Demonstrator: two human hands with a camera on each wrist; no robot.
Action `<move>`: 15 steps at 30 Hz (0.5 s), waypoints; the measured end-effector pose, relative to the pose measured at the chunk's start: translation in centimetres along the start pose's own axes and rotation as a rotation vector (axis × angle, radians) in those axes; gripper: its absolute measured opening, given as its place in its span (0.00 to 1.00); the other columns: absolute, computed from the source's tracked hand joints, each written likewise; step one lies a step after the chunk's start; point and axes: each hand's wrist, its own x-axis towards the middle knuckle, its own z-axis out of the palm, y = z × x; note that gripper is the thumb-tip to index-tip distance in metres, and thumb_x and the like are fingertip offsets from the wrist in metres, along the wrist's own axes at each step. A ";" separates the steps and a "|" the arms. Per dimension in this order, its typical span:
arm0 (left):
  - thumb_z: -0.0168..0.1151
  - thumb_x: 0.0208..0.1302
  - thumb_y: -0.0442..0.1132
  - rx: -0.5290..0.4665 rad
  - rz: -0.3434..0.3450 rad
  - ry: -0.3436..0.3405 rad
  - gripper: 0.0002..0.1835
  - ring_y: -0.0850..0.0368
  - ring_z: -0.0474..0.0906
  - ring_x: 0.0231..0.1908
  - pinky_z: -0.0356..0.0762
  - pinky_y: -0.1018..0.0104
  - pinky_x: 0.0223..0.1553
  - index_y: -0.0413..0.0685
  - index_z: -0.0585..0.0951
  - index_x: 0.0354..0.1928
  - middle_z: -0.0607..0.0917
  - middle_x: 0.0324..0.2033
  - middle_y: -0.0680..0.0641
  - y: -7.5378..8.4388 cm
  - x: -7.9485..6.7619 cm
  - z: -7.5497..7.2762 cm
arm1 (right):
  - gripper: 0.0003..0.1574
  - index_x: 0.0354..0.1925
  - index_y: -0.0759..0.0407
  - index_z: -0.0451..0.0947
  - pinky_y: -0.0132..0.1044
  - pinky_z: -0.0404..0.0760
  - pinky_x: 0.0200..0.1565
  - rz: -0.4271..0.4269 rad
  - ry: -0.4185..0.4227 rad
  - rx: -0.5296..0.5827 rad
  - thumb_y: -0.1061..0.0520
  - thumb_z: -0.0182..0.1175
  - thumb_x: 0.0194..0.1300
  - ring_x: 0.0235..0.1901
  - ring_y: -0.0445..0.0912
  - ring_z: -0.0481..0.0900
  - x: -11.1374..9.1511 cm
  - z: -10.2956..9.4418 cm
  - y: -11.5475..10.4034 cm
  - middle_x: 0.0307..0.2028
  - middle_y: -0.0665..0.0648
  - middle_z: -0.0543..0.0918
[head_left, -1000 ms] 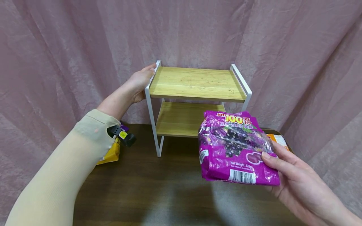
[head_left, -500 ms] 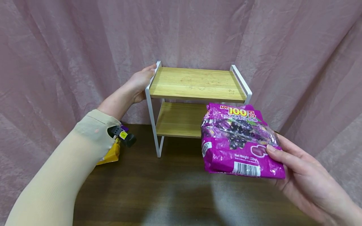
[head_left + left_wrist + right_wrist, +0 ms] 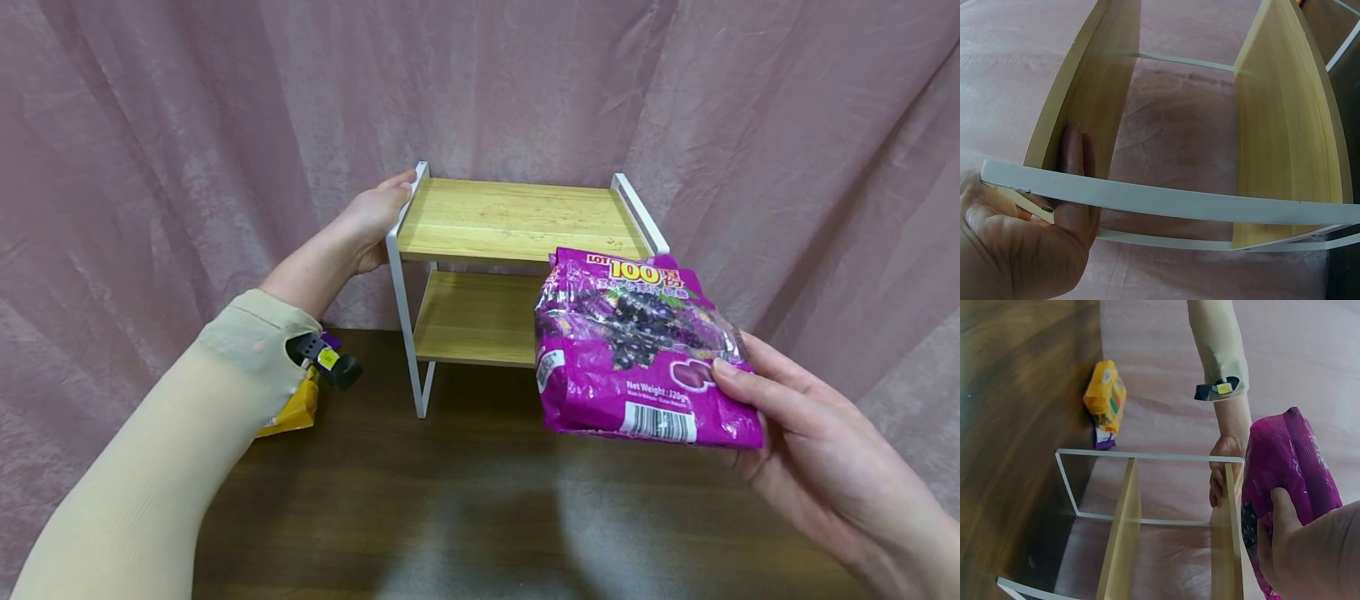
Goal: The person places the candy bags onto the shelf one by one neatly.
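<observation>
A two-tier wooden shelf rack (image 3: 517,218) with white metal side frames stands at the middle of the head view. My left hand (image 3: 373,220) grips its left side at the top; in the left wrist view, fingers (image 3: 1072,150) of this hand reach past the white frame bar (image 3: 1147,195) to the underside of the upper board. A purple bag of blackcurrant candy (image 3: 637,350) is in my right hand (image 3: 832,454), thumb on its front face and the other fingers behind it. Held in the air, it overlaps the right front of the rack in the head view.
A yellow package (image 3: 296,408) lies on the dark wooden table (image 3: 360,508) left of the rack, partly behind my left sleeve. A small purple package (image 3: 1105,439) lies beside it. Pink curtains (image 3: 517,83) hang behind the rack and at the sides.
My right hand has raised the candy bag and shifted it slightly right, up to the level of the rack's upper board. An orange package at the right is now hidden. My left hand stays put.
</observation>
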 end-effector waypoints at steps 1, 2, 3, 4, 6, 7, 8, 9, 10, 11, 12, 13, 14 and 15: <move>0.30 0.84 0.54 0.003 -0.001 0.001 0.28 0.50 0.75 0.55 0.79 0.57 0.50 0.80 0.48 0.81 0.62 0.73 0.45 0.0 0.0 0.0 | 0.31 0.80 0.47 0.57 0.43 0.79 0.59 -0.002 -0.011 0.007 0.61 0.39 0.85 0.63 0.51 0.77 0.0 0.1 -0.1 0.77 0.59 0.58; 0.30 0.84 0.54 0.005 -0.003 -0.001 0.28 0.50 0.75 0.56 0.79 0.57 0.50 0.80 0.48 0.81 0.61 0.74 0.45 0.0 0.0 0.0 | 0.31 0.80 0.47 0.57 0.43 0.79 0.59 -0.002 -0.013 0.009 0.60 0.39 0.85 0.62 0.51 0.77 0.1 0.2 -0.2 0.77 0.59 0.57; 0.30 0.84 0.54 0.009 -0.005 -0.002 0.28 0.50 0.75 0.56 0.79 0.57 0.51 0.80 0.48 0.81 0.60 0.74 0.45 0.0 0.0 0.0 | 0.31 0.80 0.47 0.57 0.43 0.79 0.59 -0.002 -0.013 0.011 0.61 0.40 0.85 0.62 0.51 0.78 0.1 0.2 -0.3 0.77 0.59 0.59; 0.30 0.84 0.54 0.009 -0.006 -0.002 0.28 0.50 0.75 0.55 0.79 0.57 0.51 0.81 0.48 0.81 0.60 0.74 0.45 0.0 0.0 -0.1 | 0.32 0.80 0.47 0.57 0.43 0.79 0.59 -0.003 -0.013 0.010 0.61 0.40 0.85 0.62 0.52 0.78 0.2 0.3 -0.5 0.77 0.59 0.59; 0.30 0.84 0.54 0.016 -0.009 0.003 0.28 0.50 0.75 0.54 0.80 0.57 0.50 0.81 0.48 0.80 0.60 0.74 0.45 0.1 -0.1 -0.1 | 0.32 0.80 0.47 0.57 0.43 0.79 0.59 -0.001 -0.009 0.004 0.61 0.41 0.84 0.61 0.52 0.78 0.3 0.4 -0.7 0.77 0.60 0.58; 0.31 0.84 0.54 0.019 -0.009 0.003 0.28 0.50 0.75 0.53 0.80 0.58 0.49 0.81 0.48 0.80 0.60 0.74 0.45 0.1 -0.1 -0.1 | 0.32 0.80 0.46 0.56 0.43 0.79 0.58 -0.002 -0.008 -0.001 0.60 0.41 0.84 0.61 0.52 0.78 0.4 0.4 -0.8 0.77 0.60 0.58; 0.31 0.84 0.54 0.018 -0.010 0.005 0.27 0.51 0.75 0.53 0.81 0.58 0.48 0.81 0.49 0.80 0.61 0.73 0.45 0.1 0.0 -0.1 | 0.32 0.80 0.46 0.56 0.43 0.79 0.58 -0.003 -0.006 0.001 0.61 0.41 0.84 0.61 0.52 0.78 0.5 0.4 -1.0 0.77 0.60 0.57; 0.31 0.84 0.54 0.019 -0.009 0.007 0.28 0.51 0.76 0.52 0.81 0.59 0.47 0.81 0.49 0.80 0.61 0.73 0.45 0.1 0.0 -0.2 | 0.32 0.80 0.46 0.57 0.43 0.79 0.58 -0.004 -0.001 -0.001 0.61 0.42 0.84 0.61 0.52 0.78 0.6 0.5 -1.0 0.77 0.60 0.57; 0.31 0.84 0.54 0.015 -0.008 0.010 0.28 0.51 0.76 0.51 0.82 0.59 0.46 0.81 0.49 0.80 0.62 0.72 0.45 0.1 0.0 -0.2 | 0.32 0.80 0.46 0.57 0.43 0.79 0.58 -0.008 -0.002 -0.001 0.61 0.42 0.84 0.61 0.52 0.78 0.7 0.5 -1.2 0.77 0.60 0.57; 0.31 0.84 0.54 0.014 -0.008 0.013 0.28 0.51 0.77 0.51 0.82 0.59 0.45 0.81 0.49 0.80 0.63 0.72 0.45 0.1 0.0 -0.2 | 0.32 0.80 0.47 0.58 0.43 0.80 0.57 -0.012 -0.001 0.003 0.61 0.42 0.84 0.61 0.52 0.79 0.8 0.6 -1.3 0.77 0.61 0.58; 0.31 0.84 0.54 0.010 -0.008 0.016 0.27 0.51 0.77 0.50 0.82 0.59 0.44 0.81 0.49 0.80 0.64 0.71 0.45 0.1 0.0 -0.2 | 0.32 0.80 0.47 0.59 0.43 0.80 0.57 -0.017 0.002 0.003 0.61 0.43 0.84 0.61 0.53 0.79 1.0 0.7 -1.4 0.76 0.61 0.60; 0.31 0.84 0.54 0.006 -0.006 0.016 0.27 0.51 0.78 0.50 0.83 0.59 0.44 0.81 0.49 0.81 0.64 0.71 0.44 0.1 0.0 -0.1 | 0.31 0.79 0.47 0.60 0.44 0.80 0.57 -0.021 0.001 0.009 0.62 0.43 0.84 0.60 0.53 0.79 1.1 0.7 -1.5 0.76 0.61 0.61; 0.31 0.84 0.54 0.002 -0.005 0.017 0.28 0.52 0.78 0.50 0.83 0.59 0.44 0.80 0.49 0.81 0.65 0.71 0.44 0.1 0.0 -0.1 | 0.31 0.79 0.48 0.61 0.44 0.80 0.57 -0.024 0.003 0.014 0.62 0.43 0.83 0.60 0.53 0.79 1.2 0.8 -1.6 0.75 0.61 0.63; 0.31 0.84 0.54 0.000 -0.006 0.017 0.28 0.52 0.78 0.50 0.83 0.59 0.44 0.80 0.49 0.81 0.65 0.71 0.44 0.1 0.0 -0.1 | 0.31 0.78 0.48 0.62 0.44 0.81 0.56 -0.026 0.003 0.013 0.62 0.43 0.83 0.59 0.54 0.80 1.4 0.9 -1.6 0.74 0.61 0.64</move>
